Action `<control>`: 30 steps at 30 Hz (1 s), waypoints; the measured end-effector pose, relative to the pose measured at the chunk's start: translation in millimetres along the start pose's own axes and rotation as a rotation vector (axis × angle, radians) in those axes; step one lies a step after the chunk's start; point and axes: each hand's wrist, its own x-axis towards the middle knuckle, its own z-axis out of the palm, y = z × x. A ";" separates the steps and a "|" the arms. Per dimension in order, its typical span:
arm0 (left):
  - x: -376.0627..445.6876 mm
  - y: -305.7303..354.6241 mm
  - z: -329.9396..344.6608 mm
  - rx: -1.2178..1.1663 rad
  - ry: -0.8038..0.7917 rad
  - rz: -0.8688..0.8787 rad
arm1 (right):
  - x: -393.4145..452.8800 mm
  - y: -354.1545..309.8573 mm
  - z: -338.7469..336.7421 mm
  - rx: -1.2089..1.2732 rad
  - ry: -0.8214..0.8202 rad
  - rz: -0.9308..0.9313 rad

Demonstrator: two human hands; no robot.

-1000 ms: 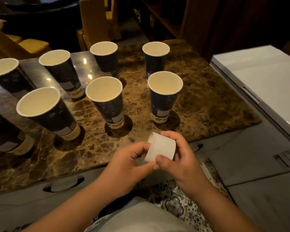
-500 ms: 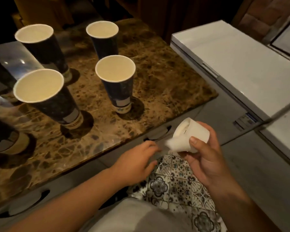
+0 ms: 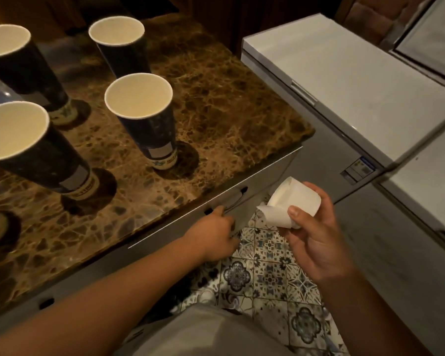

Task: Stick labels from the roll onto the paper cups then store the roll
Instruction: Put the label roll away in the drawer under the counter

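Four labelled cups stand; right hand holds one roll.

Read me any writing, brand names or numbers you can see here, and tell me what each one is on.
No text can be read.
Nearest paper cup: printed band near the base, too blurred to read; pale label above it looks blank.
Left front cup: dark lettering on the base band, blurred.
Back left cup: green print at the base, blurred.
White chest freezer: sticker on its front, too small.
Label roll in the right hand: no print visible.
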 end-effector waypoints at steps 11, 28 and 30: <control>-70.8 -3.0 -9.5 0.137 0.399 0.416 | 12.1 -3.9 13.1 -0.039 -0.015 -0.030; -88.8 -41.2 12.6 -0.239 0.434 0.243 | 36.4 13.6 31.1 -0.739 -0.129 -0.091; -91.1 -44.0 16.3 -0.234 0.400 0.312 | 35.6 18.3 31.2 -0.907 -0.139 -0.129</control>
